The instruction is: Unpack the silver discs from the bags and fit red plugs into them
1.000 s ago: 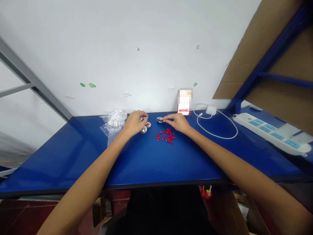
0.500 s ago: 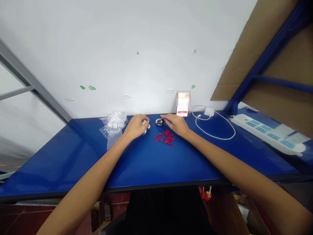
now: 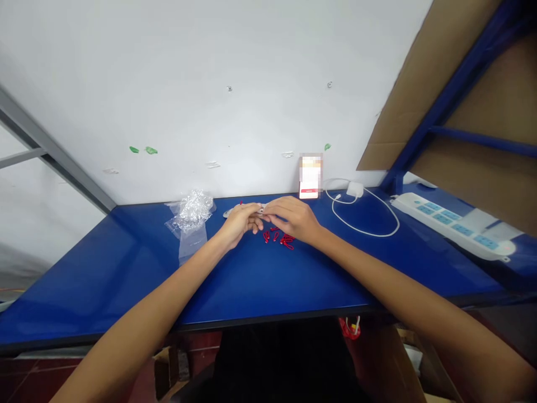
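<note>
My left hand [image 3: 243, 223] and my right hand [image 3: 291, 217] meet over the back half of the blue table [image 3: 268, 280]. Between their fingertips is a small whitish piece [image 3: 260, 210] with a dark spot; fingers cover most of it, so its kind is unclear. Both hands are closed on it. Just behind my left hand, a pale flat piece [image 3: 227, 213] with a bit of red [image 3: 241, 203] near it peeks out. Several small red cord loops [image 3: 287, 240] lie in front of my right hand, partly beneath it.
Crumpled clear plastic bags [image 3: 195, 215] lie to the left. A lit phone [image 3: 309, 178] leans on the white wall [image 3: 268, 101]. To its right are a white charger [image 3: 354, 189] with a looped cable [image 3: 369, 234] and a long power strip [image 3: 453, 226].
My hands were apart, the left over pale round pieces, the right at a round silver-and-black object. Now they have come together around a small piece, and the silver object is no longer visible.
</note>
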The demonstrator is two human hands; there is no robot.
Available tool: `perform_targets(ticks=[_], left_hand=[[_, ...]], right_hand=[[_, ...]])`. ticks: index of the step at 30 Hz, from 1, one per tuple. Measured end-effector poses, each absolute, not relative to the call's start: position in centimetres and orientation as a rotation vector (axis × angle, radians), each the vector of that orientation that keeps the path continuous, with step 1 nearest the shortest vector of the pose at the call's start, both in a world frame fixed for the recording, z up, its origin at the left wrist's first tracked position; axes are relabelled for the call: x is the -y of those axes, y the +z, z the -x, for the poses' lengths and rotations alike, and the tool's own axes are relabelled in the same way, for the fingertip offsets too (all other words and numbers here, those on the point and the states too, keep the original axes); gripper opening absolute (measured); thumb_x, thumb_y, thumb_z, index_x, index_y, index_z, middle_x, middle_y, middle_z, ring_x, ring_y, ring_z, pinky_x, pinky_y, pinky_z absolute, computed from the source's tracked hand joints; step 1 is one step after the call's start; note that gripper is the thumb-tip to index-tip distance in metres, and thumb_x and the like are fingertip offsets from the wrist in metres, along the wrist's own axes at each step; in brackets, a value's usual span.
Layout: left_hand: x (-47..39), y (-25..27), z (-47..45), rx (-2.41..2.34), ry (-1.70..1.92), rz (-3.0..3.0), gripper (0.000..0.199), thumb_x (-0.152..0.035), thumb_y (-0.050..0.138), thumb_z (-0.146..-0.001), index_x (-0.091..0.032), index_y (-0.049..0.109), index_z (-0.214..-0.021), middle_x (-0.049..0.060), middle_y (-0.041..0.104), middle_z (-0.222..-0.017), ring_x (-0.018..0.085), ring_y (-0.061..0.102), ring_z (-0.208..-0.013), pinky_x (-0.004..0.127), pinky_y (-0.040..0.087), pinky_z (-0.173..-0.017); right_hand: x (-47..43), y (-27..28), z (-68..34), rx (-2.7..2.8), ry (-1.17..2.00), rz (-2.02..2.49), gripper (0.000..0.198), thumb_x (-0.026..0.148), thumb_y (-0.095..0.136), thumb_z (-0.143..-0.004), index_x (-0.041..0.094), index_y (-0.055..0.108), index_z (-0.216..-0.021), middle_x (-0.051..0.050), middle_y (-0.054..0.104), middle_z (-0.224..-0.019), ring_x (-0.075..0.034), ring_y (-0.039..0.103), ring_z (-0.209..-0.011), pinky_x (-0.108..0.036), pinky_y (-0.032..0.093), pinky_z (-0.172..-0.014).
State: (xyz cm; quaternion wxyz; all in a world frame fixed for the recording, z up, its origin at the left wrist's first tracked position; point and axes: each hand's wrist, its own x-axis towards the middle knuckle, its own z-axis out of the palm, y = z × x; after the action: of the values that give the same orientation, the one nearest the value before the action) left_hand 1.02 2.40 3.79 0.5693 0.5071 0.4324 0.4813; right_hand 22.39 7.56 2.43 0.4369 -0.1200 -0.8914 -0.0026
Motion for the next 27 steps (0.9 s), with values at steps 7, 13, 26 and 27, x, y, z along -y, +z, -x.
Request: perform_targets(ticks=[7, 13, 26, 27], left_hand=[[-2.7, 4.1, 0.3, -1.178, 1.230, -1.292, 0.024, -0.035, 0.078, -0.093, -0.012, 0.075, -0.101, 0.013, 0.081, -0.095, 0.016, 0.074, -0.069, 0.024, 0.059, -0.061], [-2.7, 3.7, -0.2, -1.210, 1.292, -1.375, 0.028, -0.039, 0.078, -0.095, -0.013, 0.073, -0.103, 0.012, 0.081, -0.090, 0.015, 0.073, -0.062, 0.024, 0.058, -0.059], [-2.1, 4.0, -1.0, -1.217, 1.301, -1.376, 0.025, -0.037, 0.074, -0.096, -0.013, 0.071, -0.103, 0.013, 0.082, -0.099, 0.017, 0.077, -0.070, 0.026, 0.060, -0.061], [-2.1, 4.0, -1.0, -1.217, 1.303, -1.380, 0.025, -0.037, 0.074, -0.096, -0.013, 0.071, -0.104, 0.013, 0.082, -0.100, 0.018, 0.077, -0.071, 0.026, 0.060, -0.061]], right_hand=[[-7.2, 3.8, -23.7, 2.386, 0.221, 0.506, 0.028, 0.020, 0.066, -0.103, 0.026, 0.076, -0.129, -0.008, 0.078, -0.124, -0.026, 0.073, -0.114, -0.044, 0.060, -0.100], [-8.6, 3.2, -24.5, 2.714, 0.222, 0.549, 0.013, 0.022, 0.078, -0.097, 0.026, 0.087, -0.105, -0.009, 0.078, -0.128, -0.032, 0.070, -0.119, -0.050, 0.059, -0.100], [-8.3, 3.5, -23.9, 2.582, 0.355, 0.644, 0.011, 0.013, 0.075, -0.092, 0.023, 0.073, -0.096, -0.004, 0.079, -0.097, -0.022, 0.074, -0.090, -0.036, 0.055, -0.083], [-8.2, 3.7, -23.9, 2.526, 0.433, 0.659, 0.010, 0.014, 0.073, -0.093, 0.024, 0.071, -0.096, -0.002, 0.080, -0.096, -0.021, 0.075, -0.088, -0.036, 0.055, -0.083]])
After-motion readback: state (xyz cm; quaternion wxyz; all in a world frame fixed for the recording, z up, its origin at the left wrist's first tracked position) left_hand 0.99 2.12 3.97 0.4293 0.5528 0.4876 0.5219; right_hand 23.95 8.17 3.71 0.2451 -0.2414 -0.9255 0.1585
